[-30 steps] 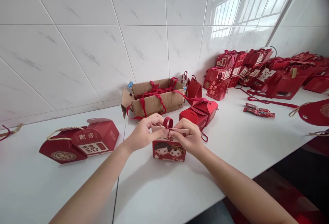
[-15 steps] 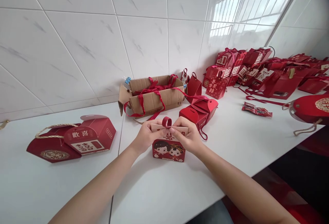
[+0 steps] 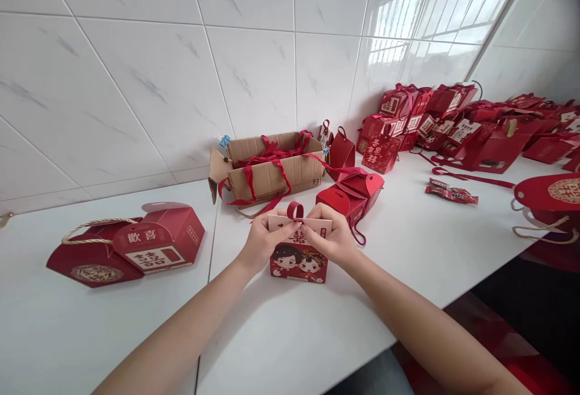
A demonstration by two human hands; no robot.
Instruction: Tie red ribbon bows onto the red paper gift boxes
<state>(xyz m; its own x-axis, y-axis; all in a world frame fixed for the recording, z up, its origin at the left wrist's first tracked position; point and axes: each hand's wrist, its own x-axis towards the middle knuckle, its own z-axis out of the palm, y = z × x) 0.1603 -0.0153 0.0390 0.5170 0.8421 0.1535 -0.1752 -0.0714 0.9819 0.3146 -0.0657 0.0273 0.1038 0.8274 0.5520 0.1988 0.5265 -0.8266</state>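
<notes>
A small red gift box (image 3: 299, 264) printed with two cartoon figures stands upright on the white table in front of me. Its pale top edge is pinched from both sides. My left hand (image 3: 261, 241) grips the left end, thumb tip near the middle. At the right end, my right hand (image 3: 333, 237) has its thumb on the front and its fingers behind. Between the thumbs a loop of dark red ribbon (image 3: 295, 211) sticks up from the top. The fingers behind the box are hidden.
A cardboard carton (image 3: 276, 179) of red ribbons stands by the wall. A red box (image 3: 357, 192) lies behind my right hand, and a rope-handled box (image 3: 131, 249) sits at left. Several red boxes (image 3: 399, 117) are piled at right, near candy packets (image 3: 451, 192).
My left thumb has shifted slightly toward the base of the ribbon loop. At far right, the red rope-handled box has tilted and moved. Both hands keep holding the small box.
</notes>
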